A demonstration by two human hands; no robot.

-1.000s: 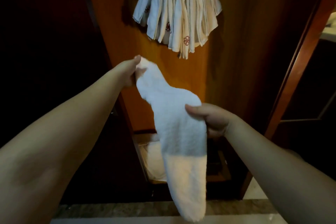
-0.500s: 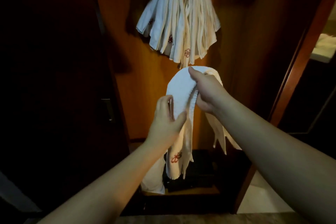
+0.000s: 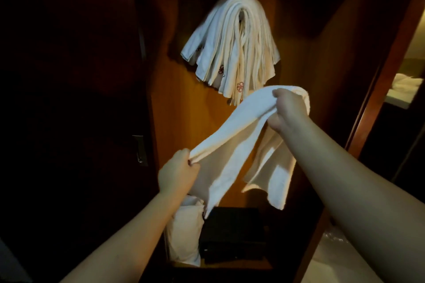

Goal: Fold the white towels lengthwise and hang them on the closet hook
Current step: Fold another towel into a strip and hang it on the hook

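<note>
Lowered since before, left hand (image 3: 178,173) stretches towel (image 3: 232,128) from right hand (image 3: 287,110).

A bundle of folded white cloth towels (image 3: 232,53) hangs at twelve o'clock on the closet's wooden back panel (image 3: 179,110). Below it, a white terry towel (image 3: 239,135) stretches from the right hand (image 3: 287,110) at two o'clock down to the left hand (image 3: 177,174) at eight o'clock. A black box (image 3: 232,234) sits beneath at six o'clock.

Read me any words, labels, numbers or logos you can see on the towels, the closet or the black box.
No readable text anywhere.
Bundle of white hanging towels: small red embroidered emblems, flower-like, no letters.
Black box on the closet floor: tiny pale mark, too small to read.
</note>
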